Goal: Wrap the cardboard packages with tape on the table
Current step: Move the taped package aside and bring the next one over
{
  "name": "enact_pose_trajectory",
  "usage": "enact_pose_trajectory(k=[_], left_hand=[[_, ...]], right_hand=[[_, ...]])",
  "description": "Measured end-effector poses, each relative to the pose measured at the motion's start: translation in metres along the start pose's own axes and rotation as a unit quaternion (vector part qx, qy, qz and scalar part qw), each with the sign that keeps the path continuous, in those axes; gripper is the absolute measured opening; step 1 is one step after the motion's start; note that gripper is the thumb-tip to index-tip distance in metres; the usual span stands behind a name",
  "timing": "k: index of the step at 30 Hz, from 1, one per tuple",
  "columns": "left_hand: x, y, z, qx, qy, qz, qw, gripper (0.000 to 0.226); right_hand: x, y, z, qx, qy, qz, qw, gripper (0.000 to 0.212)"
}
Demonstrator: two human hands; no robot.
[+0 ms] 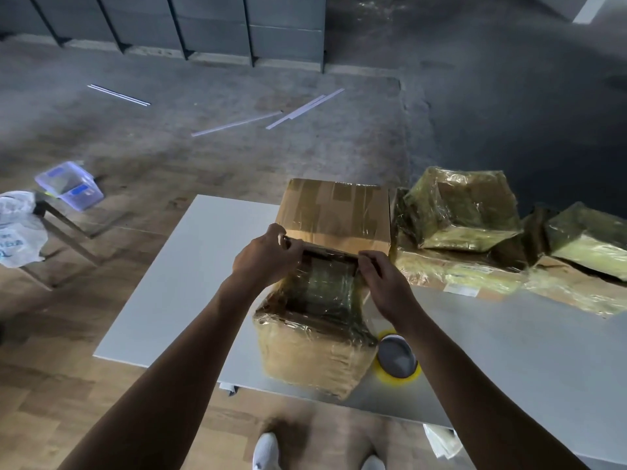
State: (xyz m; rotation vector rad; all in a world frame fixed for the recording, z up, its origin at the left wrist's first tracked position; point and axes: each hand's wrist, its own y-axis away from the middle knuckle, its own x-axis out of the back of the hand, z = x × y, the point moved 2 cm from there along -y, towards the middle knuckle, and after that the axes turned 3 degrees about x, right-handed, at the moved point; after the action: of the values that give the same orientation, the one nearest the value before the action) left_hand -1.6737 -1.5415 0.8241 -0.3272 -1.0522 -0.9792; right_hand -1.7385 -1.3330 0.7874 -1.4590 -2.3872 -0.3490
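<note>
The tape-covered cardboard package is standing on the white table, near its front edge. The left hand and the right hand are both gripping the far top edge of this package with curled fingers, one at each corner. A yellow tape roll is lying just beside the package on the right. A second cardboard box is standing directly behind it, and more wrapped packages are lying further right
</note>
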Motion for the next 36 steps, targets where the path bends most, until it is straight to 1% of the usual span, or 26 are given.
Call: enact_pose_trajectory(k=[2,3,5,7,9,11,13,15,16,17,18,19,20,21,23,26,31,34,36], left_hand=[[-0.002,0.001,0.000,-0.027,-0.018,0.001,0.999,0.052],[-0.002,0.000,-0.001,-0.027,-0.023,0.004,0.999,0.055],[-0.002,-0.003,-0.004,-0.011,-0.012,0.003,1.000,0.057],[-0.002,-0.003,-0.007,0.001,-0.007,-0.004,1.000,0.058],[-0.001,-0.002,-0.008,-0.011,-0.049,0.006,0.999,0.058],[0.000,-0.003,-0.007,-0.045,-0.089,0.033,0.994,0.058],[0.002,-0.005,-0.002,-0.097,-0.079,0.049,0.991,0.060],[0.003,-0.006,0.006,-0.150,-0.068,0.035,0.986,0.065],[0.003,-0.007,0.010,-0.162,-0.063,0.011,0.985,0.063],[0.002,-0.008,0.014,-0.165,-0.054,-0.016,0.985,0.053],[0.001,-0.008,0.016,-0.169,-0.058,-0.036,0.983,0.038],[-0.001,-0.007,0.018,-0.180,-0.076,-0.041,0.980,0.026],[-0.002,-0.006,0.019,-0.193,-0.099,-0.034,0.976,0.022],[-0.002,-0.006,0.020,-0.198,-0.116,-0.025,0.973,0.023],[-0.001,-0.007,0.020,-0.187,-0.130,-0.012,0.974,0.026],[-0.002,-0.009,0.020,-0.144,-0.138,0.000,0.980,0.029],[-0.008,-0.004,0.031,-0.086,-0.134,0.021,0.987,0.035],[-0.007,-0.007,0.030,-0.089,-0.114,-0.009,0.989,0.032],[-0.004,-0.007,0.030,-0.101,-0.086,-0.051,0.990,0.024]], right_hand=[[0.000,-0.005,-0.003,0.024,0.003,0.010,1.000,0.027],[0.001,-0.007,-0.006,0.039,0.005,0.015,0.999,0.027],[0.002,-0.010,-0.010,0.060,0.001,0.034,0.998,0.026],[0.006,-0.010,-0.008,0.060,-0.001,0.059,0.996,0.027],[0.010,-0.006,0.003,0.032,0.020,0.071,0.997,0.029],[0.014,0.001,0.018,-0.016,0.049,0.067,0.996,0.030],[0.016,0.007,0.033,-0.059,0.060,0.066,0.994,0.030],[0.018,0.011,0.040,-0.089,0.055,0.064,0.992,0.027],[0.018,0.011,0.042,-0.100,0.042,0.060,0.992,0.023],[0.017,0.012,0.039,-0.111,0.019,0.054,0.992,0.016],[0.015,0.013,0.035,-0.117,-0.013,0.045,0.992,0.012],[0.013,0.015,0.028,-0.122,-0.049,0.031,0.991,0.012],[0.010,0.016,0.021,-0.123,-0.077,0.015,0.989,0.019],[0.008,0.018,0.015,-0.118,-0.086,-0.002,0.989,0.027],[0.004,0.020,0.004,-0.107,-0.083,-0.029,0.990,0.035],[0.005,0.017,-0.005,-0.105,-0.088,-0.065,0.988,0.040],[0.013,0.006,-0.009,-0.099,-0.069,-0.088,0.989,0.037],[0.013,0.004,-0.006,-0.098,-0.057,-0.088,0.990,0.036],[0.012,0.005,0.001,-0.108,-0.062,-0.074,0.990,0.033]])
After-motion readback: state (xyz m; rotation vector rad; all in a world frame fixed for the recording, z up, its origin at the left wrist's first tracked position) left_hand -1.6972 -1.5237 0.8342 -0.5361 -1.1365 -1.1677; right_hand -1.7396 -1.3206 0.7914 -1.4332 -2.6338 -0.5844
